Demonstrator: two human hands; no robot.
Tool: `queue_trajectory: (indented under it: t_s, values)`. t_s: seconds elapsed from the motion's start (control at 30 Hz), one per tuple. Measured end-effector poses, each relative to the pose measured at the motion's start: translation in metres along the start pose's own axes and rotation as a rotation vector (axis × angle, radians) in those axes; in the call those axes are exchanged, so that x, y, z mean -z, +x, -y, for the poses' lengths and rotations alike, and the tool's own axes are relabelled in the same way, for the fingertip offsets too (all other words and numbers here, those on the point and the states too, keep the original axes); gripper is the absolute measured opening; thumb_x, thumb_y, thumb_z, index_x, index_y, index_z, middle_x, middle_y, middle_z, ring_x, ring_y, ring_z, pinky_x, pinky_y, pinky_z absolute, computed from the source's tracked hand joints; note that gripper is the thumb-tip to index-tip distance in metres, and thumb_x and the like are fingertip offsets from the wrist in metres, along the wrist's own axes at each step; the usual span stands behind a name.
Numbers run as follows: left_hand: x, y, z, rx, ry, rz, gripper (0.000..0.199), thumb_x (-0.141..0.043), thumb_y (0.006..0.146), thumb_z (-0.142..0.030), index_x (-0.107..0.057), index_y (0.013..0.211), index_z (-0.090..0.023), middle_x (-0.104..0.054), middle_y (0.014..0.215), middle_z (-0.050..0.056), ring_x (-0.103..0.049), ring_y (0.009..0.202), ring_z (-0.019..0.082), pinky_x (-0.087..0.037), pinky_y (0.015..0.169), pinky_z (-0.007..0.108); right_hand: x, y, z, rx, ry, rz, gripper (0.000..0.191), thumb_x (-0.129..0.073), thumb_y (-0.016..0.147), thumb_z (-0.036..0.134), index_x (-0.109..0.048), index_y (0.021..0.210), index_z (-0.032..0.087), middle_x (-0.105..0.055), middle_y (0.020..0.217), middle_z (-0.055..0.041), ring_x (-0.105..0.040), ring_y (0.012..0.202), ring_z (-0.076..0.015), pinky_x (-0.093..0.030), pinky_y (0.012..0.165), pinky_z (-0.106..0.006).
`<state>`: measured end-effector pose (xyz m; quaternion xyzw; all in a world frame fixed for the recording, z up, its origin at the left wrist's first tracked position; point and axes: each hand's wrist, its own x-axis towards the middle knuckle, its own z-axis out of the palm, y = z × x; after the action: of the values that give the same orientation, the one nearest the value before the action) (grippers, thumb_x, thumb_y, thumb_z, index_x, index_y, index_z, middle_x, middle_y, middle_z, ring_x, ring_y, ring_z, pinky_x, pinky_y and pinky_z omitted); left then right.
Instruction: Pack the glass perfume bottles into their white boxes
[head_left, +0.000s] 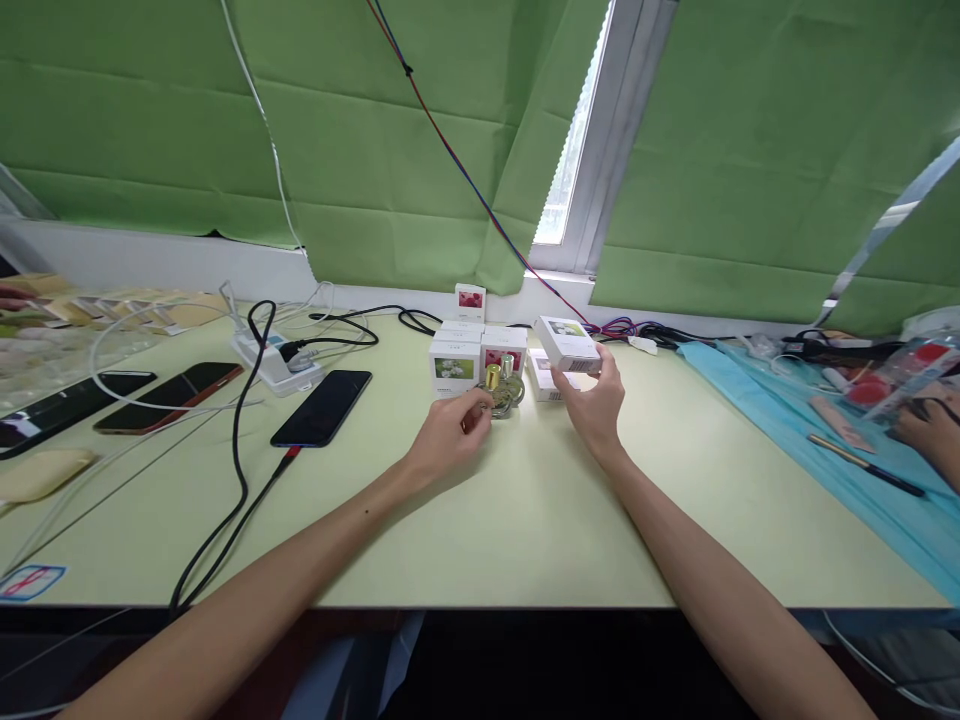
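My right hand (pixel 595 402) grips a small white box (pixel 568 343) with a white-flower picture, tilted above a second white box (pixel 544 378) that lies on the table. To its left, my left hand (pixel 453 432) has its fingers pinched around the side of a small glass bottle with a gold cap (pixel 492 377). Another glass bottle with a silvery cap (pixel 508 366) stands right beside it. Just behind the bottles are a white box with a green picture (pixel 456 370) and one with a red picture (pixel 504 348). My fingers partly hide the gold-capped bottle.
A phone (pixel 322 408) on a charging cable lies left, near a white power strip (pixel 274 355) and more phones (pixel 176 396). Blue cloth (pixel 780 410) covers the right side, where another person's hand (pixel 930 430) shows. Cables run along the back wall.
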<state>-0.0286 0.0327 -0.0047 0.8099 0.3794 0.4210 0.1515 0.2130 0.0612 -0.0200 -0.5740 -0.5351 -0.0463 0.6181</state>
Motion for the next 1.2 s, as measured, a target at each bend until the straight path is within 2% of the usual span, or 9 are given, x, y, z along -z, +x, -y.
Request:
queue_trajectory:
  t_s: [0.13, 0.23, 0.4, 0.57, 0.67, 0.8, 0.93, 1.07, 1.2]
  values:
    - [0.003, 0.003, -0.006, 0.131, -0.142, -0.098, 0.016, -0.057, 0.092, -0.034, -0.064, 0.094, -0.019, -0.057, 0.065, -0.004, -0.050, 0.055, 0.010, -0.038, 0.053, 0.022, 0.002, -0.005, 0.015, 0.095, 0.088, -0.043, 0.074, -0.074, 0.079, 0.052, -0.051, 0.140, 0.019, -0.065, 0.135, -0.0164, -0.064, 0.115, -0.0292, -0.057, 0.097, -0.050]
    - [0.005, 0.005, -0.008, 0.225, -0.270, -0.110, 0.027, -0.056, 0.095, -0.045, -0.065, 0.094, -0.019, -0.059, 0.070, -0.002, -0.049, 0.053, 0.009, -0.038, 0.050, 0.023, 0.002, -0.010, 0.025, 0.181, 0.133, -0.041, 0.073, -0.075, 0.078, 0.049, -0.051, 0.141, 0.019, -0.065, 0.133, -0.0161, -0.065, 0.116, -0.0289, -0.058, 0.099, -0.049]
    - [0.008, 0.007, -0.006, 0.295, -0.454, -0.077, 0.045, -0.050, 0.097, -0.059, -0.067, 0.101, -0.017, -0.065, 0.081, 0.002, -0.049, 0.048, 0.008, -0.040, 0.045, 0.024, 0.002, -0.023, 0.038, 0.312, 0.215, 0.118, 0.074, -0.075, 0.080, 0.044, -0.046, 0.143, 0.019, -0.062, 0.136, -0.0166, -0.063, 0.121, -0.0291, -0.059, 0.099, -0.046]
    - [0.009, 0.010, -0.004, 0.315, -0.599, -0.058, 0.050, -0.051, 0.094, -0.066, -0.061, 0.099, -0.017, -0.069, 0.087, 0.005, -0.052, 0.047, 0.009, -0.042, 0.042, 0.024, 0.002, -0.031, 0.045, 0.367, 0.226, 0.300, 0.079, -0.076, 0.079, 0.044, -0.039, 0.145, 0.022, -0.059, 0.138, -0.0159, -0.061, 0.124, -0.0301, -0.058, 0.100, -0.049]
    - [0.008, 0.010, -0.003, 0.325, -0.609, -0.073, 0.050, -0.058, 0.091, -0.066, -0.057, 0.105, -0.018, -0.070, 0.089, 0.005, -0.054, 0.047, 0.009, -0.041, 0.039, 0.023, 0.003, -0.032, 0.047, 0.392, 0.253, 0.372, 0.080, -0.076, 0.079, 0.042, -0.036, 0.146, 0.024, -0.055, 0.141, -0.0152, -0.057, 0.129, -0.0302, -0.057, 0.101, -0.049]
    - [0.007, 0.011, -0.004, 0.321, -0.603, -0.077, 0.054, -0.066, 0.087, -0.061, -0.054, 0.119, -0.019, -0.073, 0.104, 0.009, -0.053, 0.044, 0.007, -0.040, 0.037, 0.022, 0.004, -0.030, 0.048, 0.411, 0.303, 0.459, 0.083, -0.077, 0.079, 0.037, -0.032, 0.148, 0.026, -0.052, 0.144, -0.0142, -0.054, 0.133, -0.0294, -0.054, 0.105, -0.049]
    - [0.007, 0.010, -0.008, 0.327, -0.585, -0.069, 0.052, -0.069, 0.086, -0.058, -0.055, 0.117, -0.018, -0.073, 0.105, 0.010, -0.052, 0.044, 0.006, -0.041, 0.039, 0.022, 0.003, -0.031, 0.047, 0.388, 0.338, 0.532, 0.090, -0.078, 0.079, 0.037, -0.025, 0.151, 0.027, -0.048, 0.150, -0.0151, -0.050, 0.138, -0.0299, -0.050, 0.110, -0.051]
    - [0.006, 0.008, -0.008, 0.292, -0.528, -0.052, 0.050, -0.070, 0.086, -0.054, -0.056, 0.117, -0.018, -0.073, 0.111, 0.012, -0.061, 0.058, 0.011, -0.049, 0.048, 0.023, 0.003, -0.032, 0.047, 0.373, 0.356, 0.592, 0.096, -0.078, 0.079, 0.041, -0.020, 0.154, 0.027, -0.046, 0.153, -0.0164, -0.050, 0.139, -0.0307, -0.049, 0.110, -0.052]
    - [0.005, 0.004, -0.005, 0.222, -0.388, -0.019, 0.049, -0.069, 0.087, -0.051, -0.059, 0.120, -0.017, -0.072, 0.119, 0.013, -0.064, 0.066, 0.013, -0.052, 0.056, 0.025, 0.005, -0.033, 0.049, 0.307, 0.349, 0.606, 0.099, -0.079, 0.078, 0.044, -0.019, 0.154, 0.028, -0.052, 0.148, -0.0157, -0.057, 0.130, -0.0308, -0.051, 0.107, -0.053]
